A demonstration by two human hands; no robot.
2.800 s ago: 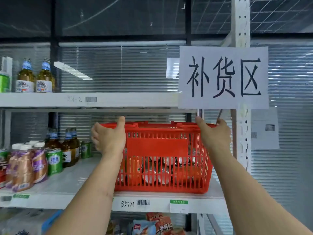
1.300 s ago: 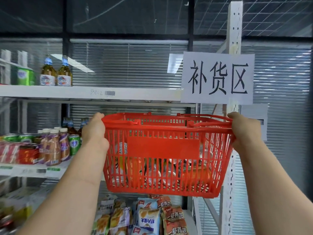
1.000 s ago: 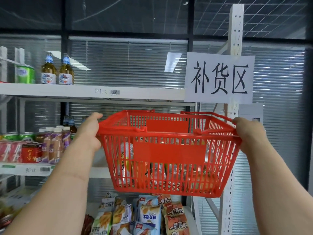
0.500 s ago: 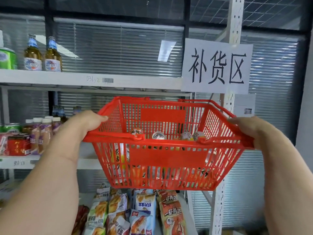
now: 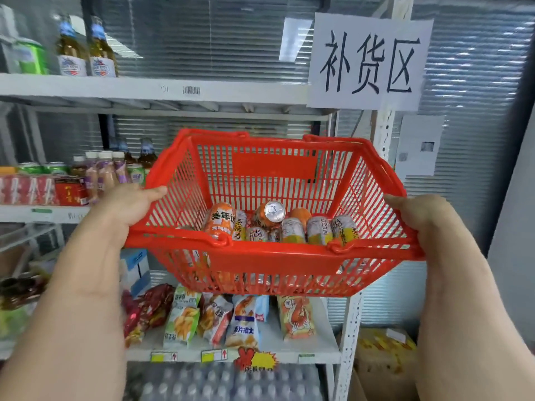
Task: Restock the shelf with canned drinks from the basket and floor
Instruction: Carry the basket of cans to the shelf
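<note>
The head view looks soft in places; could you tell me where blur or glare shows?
Head view: the green can and left shelf edge are smeared; the blinds glare brightly; the basket and its cans stay fairly sharp; wide-angle bowing shows at the edges.

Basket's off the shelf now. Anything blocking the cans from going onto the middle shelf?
Nothing visible does. Both hands, left hand and right hand, hold the red basket in front of the bare right stretch of the middle shelf; bottles stand further left.
</note>
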